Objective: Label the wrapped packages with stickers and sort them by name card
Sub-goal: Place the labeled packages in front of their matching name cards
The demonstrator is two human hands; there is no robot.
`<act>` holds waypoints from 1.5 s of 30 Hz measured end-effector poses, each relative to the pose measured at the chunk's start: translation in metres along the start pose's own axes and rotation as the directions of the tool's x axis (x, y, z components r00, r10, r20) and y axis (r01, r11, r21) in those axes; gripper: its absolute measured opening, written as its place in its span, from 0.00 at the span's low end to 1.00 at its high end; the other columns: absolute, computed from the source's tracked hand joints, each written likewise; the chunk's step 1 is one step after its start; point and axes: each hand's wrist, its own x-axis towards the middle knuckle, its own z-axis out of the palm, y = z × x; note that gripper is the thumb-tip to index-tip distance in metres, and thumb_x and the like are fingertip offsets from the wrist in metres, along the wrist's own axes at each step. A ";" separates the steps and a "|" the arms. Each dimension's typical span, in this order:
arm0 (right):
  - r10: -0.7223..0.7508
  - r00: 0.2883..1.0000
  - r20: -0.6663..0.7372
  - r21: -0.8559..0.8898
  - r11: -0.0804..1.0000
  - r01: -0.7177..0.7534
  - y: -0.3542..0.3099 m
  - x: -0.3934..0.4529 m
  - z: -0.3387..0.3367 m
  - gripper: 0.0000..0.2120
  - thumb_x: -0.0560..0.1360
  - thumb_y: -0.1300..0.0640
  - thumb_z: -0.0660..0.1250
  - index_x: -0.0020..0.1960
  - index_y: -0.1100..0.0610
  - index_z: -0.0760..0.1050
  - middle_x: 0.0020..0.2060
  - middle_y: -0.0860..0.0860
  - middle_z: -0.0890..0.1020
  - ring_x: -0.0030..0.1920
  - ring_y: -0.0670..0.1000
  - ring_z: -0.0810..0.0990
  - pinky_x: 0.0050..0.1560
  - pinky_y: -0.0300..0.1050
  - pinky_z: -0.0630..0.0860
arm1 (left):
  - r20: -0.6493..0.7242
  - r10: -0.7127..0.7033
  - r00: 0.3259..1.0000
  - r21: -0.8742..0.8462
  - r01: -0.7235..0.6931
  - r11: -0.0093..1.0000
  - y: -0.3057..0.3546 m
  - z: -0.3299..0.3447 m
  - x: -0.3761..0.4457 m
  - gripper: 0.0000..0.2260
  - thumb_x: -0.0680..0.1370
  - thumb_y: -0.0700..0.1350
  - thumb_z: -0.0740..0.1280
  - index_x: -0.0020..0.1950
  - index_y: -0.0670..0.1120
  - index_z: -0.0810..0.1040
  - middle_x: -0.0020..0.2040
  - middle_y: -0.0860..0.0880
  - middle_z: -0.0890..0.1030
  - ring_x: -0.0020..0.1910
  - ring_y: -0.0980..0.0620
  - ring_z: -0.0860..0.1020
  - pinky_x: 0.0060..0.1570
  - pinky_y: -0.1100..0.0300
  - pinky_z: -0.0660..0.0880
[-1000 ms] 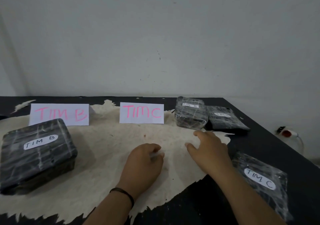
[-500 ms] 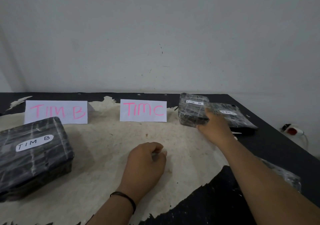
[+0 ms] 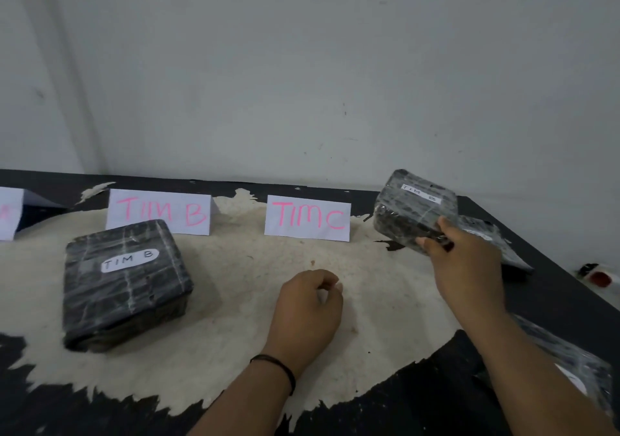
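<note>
A wrapped package stickered TIM B [image 3: 414,209] is gripped at its near edge by the right hand [image 3: 461,261] and tilted up, right of the TIM C card [image 3: 307,218]. It is best carried left past that card to the TIM B card [image 3: 159,211]. The left hand [image 3: 310,305] is curled, apparently empty. Four packages and three cards are counted.

I count four wrapped packages: one by my TIM B card [image 3: 120,284], one in my right hand [image 3: 414,209], one flat behind that hand [image 3: 496,244], one under my right forearm [image 3: 577,368]. Name cards: three, namely TIM B [image 3: 161,211], TIM C [image 3: 307,217], and one cut off at left [image 3: 8,214]. Hands: two, left [image 3: 307,308] and right [image 3: 466,268].
</note>
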 end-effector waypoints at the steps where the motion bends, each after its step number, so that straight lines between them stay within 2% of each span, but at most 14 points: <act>1: -0.030 0.999 -0.012 -0.001 1.000 0.030 -0.006 -0.006 -0.004 0.23 0.76 0.55 0.67 0.69 0.58 0.68 0.54 0.58 0.80 0.47 0.50 0.76 0.49 0.42 0.72 | -0.023 -0.001 1.000 -0.015 0.000 1.000 0.002 -0.002 -0.002 0.06 0.77 0.46 0.65 0.49 0.49 0.81 0.42 0.61 0.77 0.43 0.68 0.73 0.43 0.81 0.66; 4: -0.117 0.993 -0.029 0.021 0.993 0.118 -0.028 -0.030 -0.016 0.23 0.75 0.55 0.68 0.68 0.58 0.70 0.53 0.57 0.80 0.49 0.51 0.76 0.50 0.42 0.72 | -0.117 0.020 0.993 -0.053 -0.026 0.998 0.008 -0.014 -0.008 0.07 0.77 0.44 0.65 0.51 0.48 0.81 0.44 0.61 0.77 0.44 0.71 0.73 0.45 0.84 0.64; 7: -0.193 0.981 -0.012 0.035 0.980 0.193 -0.047 -0.056 -0.019 0.24 0.74 0.56 0.69 0.68 0.57 0.70 0.49 0.56 0.80 0.47 0.52 0.76 0.47 0.41 0.69 | -0.202 0.039 0.978 -0.066 -0.054 0.996 0.016 -0.033 -0.010 0.07 0.77 0.44 0.65 0.53 0.47 0.81 0.46 0.57 0.79 0.44 0.69 0.73 0.44 0.84 0.64; 13: -0.279 0.959 0.044 0.102 0.956 0.274 -0.079 -0.097 -0.001 0.24 0.72 0.57 0.71 0.67 0.56 0.72 0.43 0.50 0.77 0.43 0.49 0.75 0.42 0.32 0.67 | -0.281 0.182 0.942 0.119 -0.154 0.981 0.014 -0.100 -0.025 0.07 0.76 0.40 0.66 0.51 0.45 0.82 0.43 0.59 0.77 0.41 0.69 0.73 0.43 0.82 0.65; 16: -0.367 0.928 0.066 0.194 0.917 0.349 -0.105 -0.115 0.008 0.25 0.72 0.57 0.71 0.67 0.55 0.72 0.42 0.48 0.75 0.42 0.47 0.75 0.41 0.29 0.69 | -0.412 0.073 0.908 0.076 -0.046 0.996 -0.001 -0.148 -0.036 0.07 0.76 0.41 0.66 0.53 0.48 0.80 0.44 0.57 0.79 0.42 0.63 0.76 0.40 0.78 0.69; 18: -0.464 0.881 0.097 0.283 0.861 0.423 -0.125 -0.129 0.019 0.25 0.71 0.58 0.72 0.67 0.53 0.72 0.43 0.47 0.77 0.43 0.46 0.77 0.45 0.33 0.74 | -0.511 -0.055 0.858 -0.047 0.036 0.998 -0.013 -0.184 -0.043 0.06 0.77 0.43 0.65 0.51 0.51 0.79 0.44 0.55 0.80 0.41 0.60 0.77 0.38 0.72 0.72; 22: -0.663 0.726 0.182 0.414 0.721 0.555 -0.168 -0.162 0.049 0.24 0.73 0.56 0.71 0.68 0.50 0.71 0.49 0.47 0.78 0.48 0.43 0.77 0.51 0.28 0.70 | -0.691 -0.240 0.681 -0.269 0.065 0.961 -0.037 -0.249 -0.056 0.05 0.78 0.42 0.63 0.47 0.49 0.79 0.40 0.53 0.79 0.39 0.54 0.76 0.42 0.59 0.73; 25: -0.749 0.611 0.258 0.462 0.651 0.603 -0.196 -0.186 0.073 0.24 0.74 0.52 0.67 0.69 0.48 0.69 0.50 0.48 0.77 0.50 0.47 0.76 0.52 0.40 0.74 | -0.754 -0.305 0.582 -0.347 0.042 0.937 -0.049 -0.288 -0.067 0.05 0.77 0.42 0.63 0.47 0.47 0.78 0.39 0.50 0.78 0.39 0.53 0.74 0.42 0.59 0.71; 27: -0.788 0.543 0.290 0.458 0.613 0.644 -0.207 -0.198 0.086 0.23 0.75 0.51 0.66 0.69 0.49 0.69 0.49 0.49 0.77 0.49 0.49 0.75 0.50 0.45 0.75 | -0.772 -0.307 0.556 -0.349 0.033 0.937 -0.052 -0.305 -0.074 0.04 0.76 0.43 0.64 0.46 0.47 0.79 0.41 0.48 0.80 0.40 0.52 0.75 0.45 0.55 0.72; 30: -0.807 0.484 0.339 0.423 0.590 0.688 -0.214 -0.209 0.101 0.23 0.75 0.48 0.64 0.68 0.49 0.70 0.49 0.50 0.77 0.50 0.51 0.75 0.51 0.47 0.75 | -0.759 -0.296 0.580 -0.327 0.052 0.943 -0.052 -0.314 -0.082 0.05 0.76 0.42 0.65 0.45 0.45 0.80 0.39 0.49 0.80 0.39 0.50 0.76 0.44 0.52 0.75; 34: -0.763 0.507 0.401 0.329 0.636 0.698 -0.212 -0.214 0.108 0.24 0.76 0.46 0.63 0.70 0.48 0.66 0.54 0.50 0.75 0.56 0.53 0.73 0.56 0.46 0.72 | -0.676 -0.291 0.677 -0.247 0.164 0.955 -0.053 -0.307 -0.086 0.05 0.76 0.42 0.65 0.45 0.47 0.80 0.37 0.48 0.80 0.34 0.52 0.73 0.34 0.59 0.71; 37: -0.735 0.528 0.425 0.267 0.659 0.703 -0.207 -0.212 0.103 0.28 0.75 0.40 0.61 0.73 0.46 0.61 0.56 0.48 0.71 0.57 0.50 0.70 0.58 0.43 0.69 | -0.619 -0.287 0.731 -0.168 0.234 0.958 -0.051 -0.300 -0.085 0.04 0.76 0.44 0.66 0.44 0.49 0.80 0.36 0.51 0.79 0.32 0.54 0.73 0.34 0.61 0.69; 40: -0.714 0.577 0.395 0.267 0.691 0.672 -0.200 -0.206 0.091 0.30 0.74 0.36 0.59 0.72 0.47 0.63 0.56 0.45 0.72 0.57 0.47 0.71 0.58 0.42 0.68 | -0.602 -0.242 0.761 -0.077 0.247 0.966 -0.038 -0.290 -0.082 0.03 0.77 0.45 0.66 0.45 0.50 0.80 0.39 0.52 0.80 0.35 0.56 0.75 0.35 0.64 0.69; 45: -0.630 0.717 0.299 0.221 0.777 0.590 -0.175 -0.178 0.058 0.24 0.74 0.39 0.55 0.64 0.49 0.73 0.54 0.45 0.78 0.55 0.46 0.75 0.56 0.45 0.71 | -0.528 -0.140 0.837 -0.013 0.156 0.988 -0.006 -0.248 -0.068 0.03 0.77 0.46 0.65 0.47 0.52 0.79 0.41 0.55 0.80 0.39 0.59 0.76 0.36 0.68 0.68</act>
